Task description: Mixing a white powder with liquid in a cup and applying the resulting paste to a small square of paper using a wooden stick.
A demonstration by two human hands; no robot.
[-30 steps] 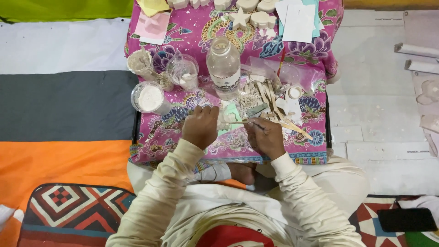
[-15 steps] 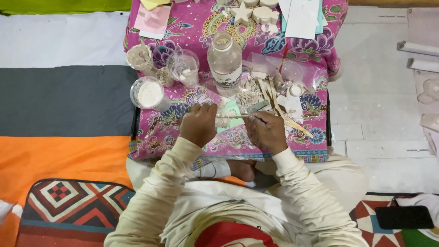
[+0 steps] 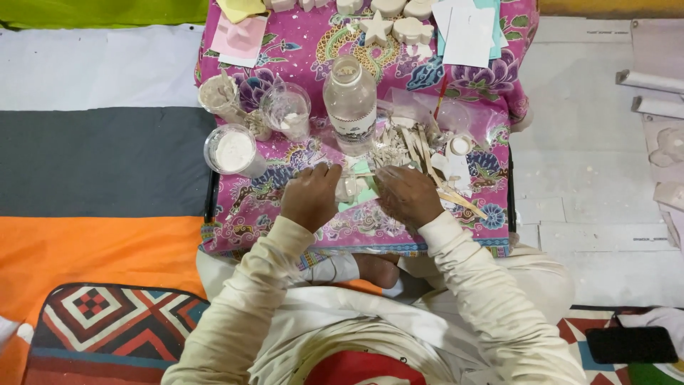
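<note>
My left hand [image 3: 310, 196] and my right hand [image 3: 407, 194] rest close together on a pink floral cloth [image 3: 249, 207]. Both pinch a thin wooden stick [image 3: 360, 173], one at each end, and it spans the gap between them. Under the stick lies a pale green paper [image 3: 365, 194] with a small white piece [image 3: 347, 189] on it. Most of my fingertips are hidden behind the backs of my hands.
Behind my hands stand a clear plastic bottle [image 3: 350, 103], a cup of white paste [image 3: 235, 150], a clear cup [image 3: 286, 110] and a cup with a stirrer [image 3: 219, 93]. A heap of wooden sticks [image 3: 412, 142] lies right of the bottle. White moulded shapes [image 3: 375, 27] and papers [image 3: 467, 32] sit at the back. A black phone [image 3: 630, 344] lies on the floor, lower right.
Both hands stay at the stick in nearly the same place. The view has shifted slightly.
</note>
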